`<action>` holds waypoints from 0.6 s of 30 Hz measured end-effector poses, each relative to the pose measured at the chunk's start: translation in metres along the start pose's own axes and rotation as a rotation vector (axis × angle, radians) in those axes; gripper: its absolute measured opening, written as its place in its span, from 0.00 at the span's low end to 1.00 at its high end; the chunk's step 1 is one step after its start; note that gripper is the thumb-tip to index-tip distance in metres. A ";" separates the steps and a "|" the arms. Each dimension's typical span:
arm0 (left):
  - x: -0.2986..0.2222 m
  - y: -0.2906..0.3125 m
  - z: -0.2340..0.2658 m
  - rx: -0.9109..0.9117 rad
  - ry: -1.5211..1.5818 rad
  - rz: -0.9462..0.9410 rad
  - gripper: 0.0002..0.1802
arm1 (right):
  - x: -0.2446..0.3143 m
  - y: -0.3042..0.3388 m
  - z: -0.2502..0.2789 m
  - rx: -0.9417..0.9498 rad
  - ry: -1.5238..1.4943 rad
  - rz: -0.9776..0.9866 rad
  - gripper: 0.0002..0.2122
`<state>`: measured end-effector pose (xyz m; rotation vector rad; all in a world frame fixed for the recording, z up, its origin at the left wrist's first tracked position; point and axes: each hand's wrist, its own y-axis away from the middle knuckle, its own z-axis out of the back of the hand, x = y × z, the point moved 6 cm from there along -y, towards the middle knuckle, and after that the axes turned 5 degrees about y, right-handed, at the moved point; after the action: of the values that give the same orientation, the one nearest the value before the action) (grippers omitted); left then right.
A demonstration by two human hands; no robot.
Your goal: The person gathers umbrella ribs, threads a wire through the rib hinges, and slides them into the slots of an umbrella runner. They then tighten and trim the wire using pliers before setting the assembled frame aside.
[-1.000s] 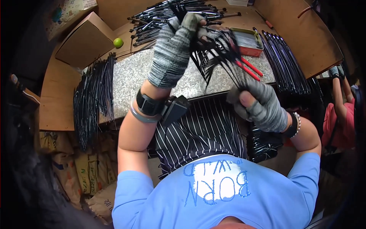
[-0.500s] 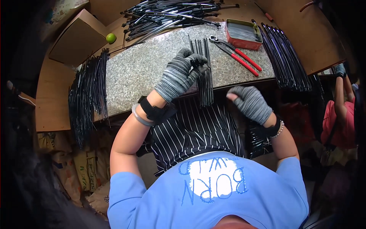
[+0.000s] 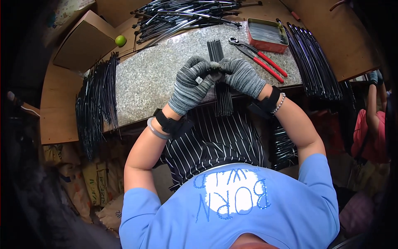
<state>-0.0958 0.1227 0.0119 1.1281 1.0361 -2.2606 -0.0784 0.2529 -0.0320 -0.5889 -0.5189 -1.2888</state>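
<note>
Both my hands wear grey striped knit gloves and meet over a row of thin black rods (image 3: 224, 101). The rods lie side by side across the near edge of the stone-patterned tabletop, their pointed ends away from me. With fingers pinched together, my left hand (image 3: 192, 83) sits on the left of the rods; a small pale, shiny bit shows by its fingers. My right hand (image 3: 242, 75) is closed from the other side, its fingertips against the left ones. What the fingertips hold is too small and covered to make out.
Red-handled pliers (image 3: 263, 62) lie right of the rods, below a red tin (image 3: 268, 45) of thin strips. Black rod bundles hang over the edge at left (image 3: 97, 103) and right (image 3: 317, 66). Behind are piled rods (image 3: 182, 20), a green round fruit (image 3: 120, 40) and a cardboard box (image 3: 85, 43).
My right hand has come in from the right, off the table's front edge, to meet the left over the rods. The far ends of the rods now sit closer together.
</note>
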 end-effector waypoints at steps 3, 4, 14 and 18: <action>0.000 -0.002 -0.002 0.018 -0.041 -0.048 0.12 | -0.004 -0.005 -0.007 -0.036 0.000 0.091 0.15; 0.001 -0.001 -0.002 0.022 -0.038 -0.046 0.12 | -0.003 -0.005 -0.008 -0.057 0.002 0.139 0.15; -0.026 -0.006 -0.023 0.145 -0.042 -0.405 0.22 | 0.011 0.007 0.015 -0.130 -0.065 0.302 0.17; -0.017 -0.003 -0.028 0.183 -0.032 -0.346 0.28 | -0.007 0.019 0.015 0.040 -0.168 -0.006 0.17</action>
<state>-0.0736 0.1469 0.0156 1.0435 1.1004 -2.6821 -0.0617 0.2717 -0.0275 -0.6659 -0.6846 -1.2381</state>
